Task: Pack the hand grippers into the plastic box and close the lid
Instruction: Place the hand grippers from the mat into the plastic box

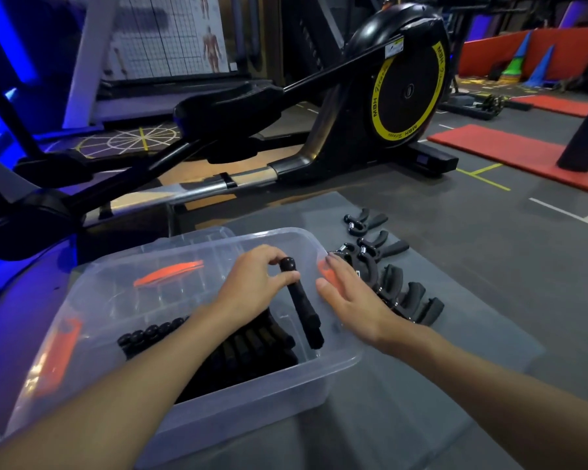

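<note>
A clear plastic box (238, 391) with orange latches sits on a grey mat in front of me. Several black hand grippers (245, 347) lie packed in a row inside it. My left hand (255, 283) pinches the knob end of one black hand gripper (302, 307), which slants down into the box's right part. My right hand (350, 296) rests with fingers spread on the box's right rim, over an orange latch. More hand grippers (408, 296) lie on the mat just right of the box, with a few others (370, 228) farther back. I cannot see the lid clearly.
A black elliptical trainer (401, 89) with a yellow-ringed flywheel stands behind the box, its rail (218, 184) running close to the far side. Red mats (510, 154) lie on the floor at the right. The grey mat (455, 351) extends to the right of the box.
</note>
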Action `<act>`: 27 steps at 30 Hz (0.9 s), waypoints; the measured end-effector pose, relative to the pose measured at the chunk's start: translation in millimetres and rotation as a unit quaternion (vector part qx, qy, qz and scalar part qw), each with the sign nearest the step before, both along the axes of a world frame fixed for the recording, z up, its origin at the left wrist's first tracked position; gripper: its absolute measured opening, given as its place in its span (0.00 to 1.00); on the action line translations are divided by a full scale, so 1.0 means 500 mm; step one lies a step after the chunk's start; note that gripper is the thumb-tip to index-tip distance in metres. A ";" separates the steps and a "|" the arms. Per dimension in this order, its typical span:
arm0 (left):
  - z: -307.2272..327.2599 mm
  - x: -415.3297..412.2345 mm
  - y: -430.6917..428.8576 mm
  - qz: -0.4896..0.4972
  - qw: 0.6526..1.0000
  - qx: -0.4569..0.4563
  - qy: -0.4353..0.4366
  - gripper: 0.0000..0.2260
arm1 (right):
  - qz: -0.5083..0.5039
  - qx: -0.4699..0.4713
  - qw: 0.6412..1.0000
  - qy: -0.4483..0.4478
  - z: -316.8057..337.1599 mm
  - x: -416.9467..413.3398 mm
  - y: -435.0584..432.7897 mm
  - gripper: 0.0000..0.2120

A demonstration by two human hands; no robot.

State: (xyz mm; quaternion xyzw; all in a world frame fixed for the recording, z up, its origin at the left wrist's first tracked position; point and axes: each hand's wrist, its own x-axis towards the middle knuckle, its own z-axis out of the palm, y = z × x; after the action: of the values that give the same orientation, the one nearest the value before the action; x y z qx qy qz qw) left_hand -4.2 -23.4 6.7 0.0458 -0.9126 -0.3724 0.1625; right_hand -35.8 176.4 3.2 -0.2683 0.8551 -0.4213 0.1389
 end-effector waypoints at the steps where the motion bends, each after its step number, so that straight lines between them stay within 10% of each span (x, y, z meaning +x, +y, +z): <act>1: -0.013 -0.007 0.000 0.004 1.000 -0.006 -0.007 0.08 | 0.002 0.009 1.000 0.009 -0.003 -0.001 0.001 0.32; 27: -0.171 -0.044 -0.057 0.040 0.951 -0.196 -0.238 0.08 | 0.013 -0.004 1.000 0.001 -0.033 -0.020 0.004 0.30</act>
State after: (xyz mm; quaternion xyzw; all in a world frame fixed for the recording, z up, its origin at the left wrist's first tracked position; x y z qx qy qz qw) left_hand -26.3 -51.8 -79.0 0.1371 -0.9771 -0.1581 -0.0385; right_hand -45.9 178.2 -13.4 -0.2801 0.8502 -0.4223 0.1426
